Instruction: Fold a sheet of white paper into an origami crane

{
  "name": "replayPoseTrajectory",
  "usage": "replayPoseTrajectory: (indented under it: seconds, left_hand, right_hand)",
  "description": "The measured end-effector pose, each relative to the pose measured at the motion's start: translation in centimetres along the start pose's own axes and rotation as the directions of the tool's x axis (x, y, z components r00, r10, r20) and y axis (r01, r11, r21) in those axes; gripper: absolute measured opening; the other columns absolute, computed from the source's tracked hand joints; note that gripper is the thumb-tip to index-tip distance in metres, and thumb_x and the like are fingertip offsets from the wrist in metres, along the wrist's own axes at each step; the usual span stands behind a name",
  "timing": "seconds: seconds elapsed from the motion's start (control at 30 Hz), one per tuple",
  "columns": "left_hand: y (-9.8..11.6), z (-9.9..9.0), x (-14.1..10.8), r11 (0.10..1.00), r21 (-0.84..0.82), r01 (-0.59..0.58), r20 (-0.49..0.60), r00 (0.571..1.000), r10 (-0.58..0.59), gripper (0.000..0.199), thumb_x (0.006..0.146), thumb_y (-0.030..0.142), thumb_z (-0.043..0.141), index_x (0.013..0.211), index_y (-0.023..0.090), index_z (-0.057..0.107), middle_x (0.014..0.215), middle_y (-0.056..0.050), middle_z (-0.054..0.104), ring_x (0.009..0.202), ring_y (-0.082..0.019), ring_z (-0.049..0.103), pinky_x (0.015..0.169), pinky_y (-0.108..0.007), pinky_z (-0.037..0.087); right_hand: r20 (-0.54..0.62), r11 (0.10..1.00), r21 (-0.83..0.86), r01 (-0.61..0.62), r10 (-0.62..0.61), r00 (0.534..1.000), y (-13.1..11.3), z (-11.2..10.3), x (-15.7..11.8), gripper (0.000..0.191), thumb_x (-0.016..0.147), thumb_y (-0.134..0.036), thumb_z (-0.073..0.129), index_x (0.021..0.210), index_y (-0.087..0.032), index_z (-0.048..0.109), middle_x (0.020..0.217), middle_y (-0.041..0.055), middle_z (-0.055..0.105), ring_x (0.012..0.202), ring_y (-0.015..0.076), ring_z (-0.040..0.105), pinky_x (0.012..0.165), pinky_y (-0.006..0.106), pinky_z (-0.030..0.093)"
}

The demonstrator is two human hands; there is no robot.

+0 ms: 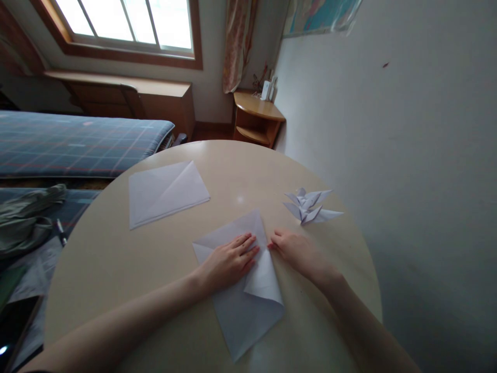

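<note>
A white sheet of paper (243,321) lies at an angle on the round table, with its right side folded inward and the lower part of that flap still curling up. Across the sheet's middle rests my left hand (233,259), palm down and fingers stretched out, pressing the flap. My right hand (289,248) is at the sheet's right edge, its fingers curled together and the fingertips touching the fold. Beyond the right hand stand folded paper cranes (306,207), close together with pointed wings.
A stack of white paper (166,191) sits at the table's (116,290) back left. A plaid mattress (77,145) lies past the left edge, with crumpled clothing (27,217) and a dark device (17,326) nearer. A white wall (435,181) borders the right side.
</note>
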State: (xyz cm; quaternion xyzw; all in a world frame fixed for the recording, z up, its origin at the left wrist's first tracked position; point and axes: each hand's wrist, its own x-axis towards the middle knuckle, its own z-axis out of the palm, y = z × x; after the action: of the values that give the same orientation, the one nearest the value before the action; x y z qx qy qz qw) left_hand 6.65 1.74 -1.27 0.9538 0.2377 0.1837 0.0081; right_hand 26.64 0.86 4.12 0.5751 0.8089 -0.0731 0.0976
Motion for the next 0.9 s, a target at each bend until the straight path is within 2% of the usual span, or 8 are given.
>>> replayPoseTrajectory:
  seconds: [0.2,0.43,0.7,0.9]
  left_hand:
    - [0.0,0.0,0.0,1.0,-0.005,-0.003,0.011,1.0,0.003,0.034,0.093,0.025,0.036,0.117,0.011,0.057,0.127,-0.014,0.053,0.121,-0.025,0.047,0.1,-0.037,0.044]
    - [0.1,-0.1,0.1,1.0,-0.013,-0.009,0.016,1.0,0.009,0.034,0.093,0.025,0.037,0.117,0.01,0.057,0.128,-0.015,0.053,0.12,-0.026,0.047,0.099,-0.038,0.044]
    - [0.0,0.0,0.2,1.0,-0.013,-0.009,0.012,1.0,0.009,0.035,0.093,0.025,0.037,0.116,0.009,0.058,0.128,-0.015,0.052,0.121,-0.026,0.047,0.099,-0.038,0.044]
    - [0.0,0.1,0.1,1.0,-0.012,-0.004,0.007,1.0,0.004,0.035,0.093,0.025,0.035,0.115,0.01,0.058,0.127,-0.015,0.053,0.12,-0.026,0.047,0.099,-0.038,0.044]
  right_hand:
    - [-0.063,0.997,-0.077,0.007,-0.012,0.998,-0.7,0.2,-0.1,0.021,0.092,-0.019,0.041,0.086,-0.014,0.06,0.086,0.0088,0.063,0.079,0.0193,0.062,0.062,0.026,0.04]
    - [-0.134,0.991,-0.135,-0.025,0.007,0.991,-0.1,0.8,1.7,0.024,0.094,-0.022,0.037,0.087,-0.015,0.06,0.088,0.0095,0.064,0.083,0.0198,0.062,0.065,0.026,0.042]
    - [-0.12,0.981,-0.077,-0.179,0.169,0.978,0.0,0.1,4.1,0.036,0.096,-0.031,0.028,0.095,-0.014,0.059,0.094,0.0119,0.066,0.084,0.0204,0.065,0.065,0.025,0.045]
    - [-0.119,0.97,-0.056,-0.237,0.23,0.966,0.1,-0.5,5.5,0.036,0.096,-0.03,0.028,0.097,-0.014,0.061,0.09,0.013,0.069,0.087,0.0216,0.066,0.071,0.027,0.047]
